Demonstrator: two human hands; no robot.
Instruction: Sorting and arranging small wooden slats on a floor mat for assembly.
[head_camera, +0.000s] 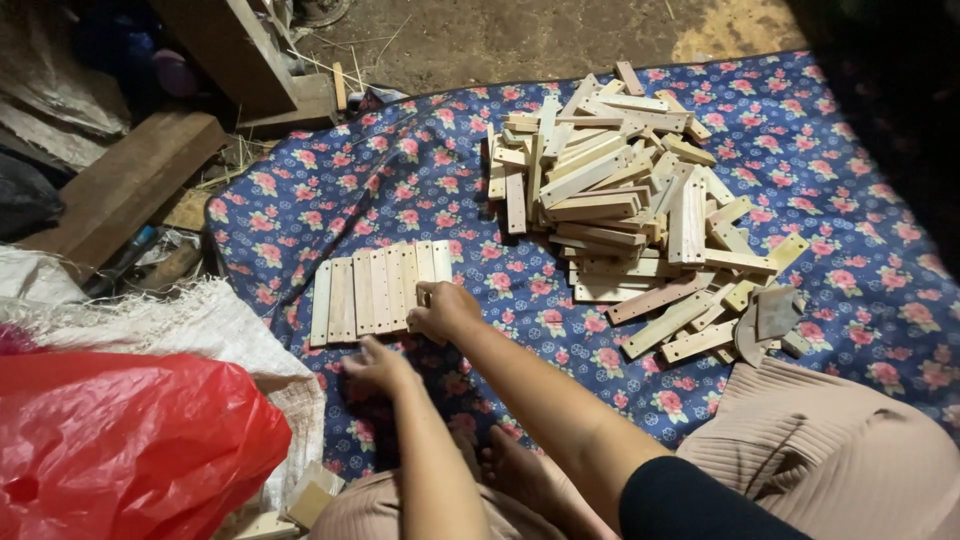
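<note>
A row of wooden slats (378, 290) side by side on the flowered cloth (420, 190) (blue, pink blossoms), just ahead of both hands. Right hand (443, 308) curled over the row's right end, fingertips on a slat. Left hand (375, 365) at the near edge, fingers bent, grip not discernible. Farther right, a loose heap of slats (625, 190). Near left, a red plastic bag (120, 450) on white sacking (190, 320).

A person is wearing a dark short sleeve (690, 505) on the right upper arm and ribbed, pale pinkish-beige trousers (830, 450). Both forearms are showing bare, as are the left hand (375, 368), the right hand (445, 308), and one foot (520, 470).
</note>
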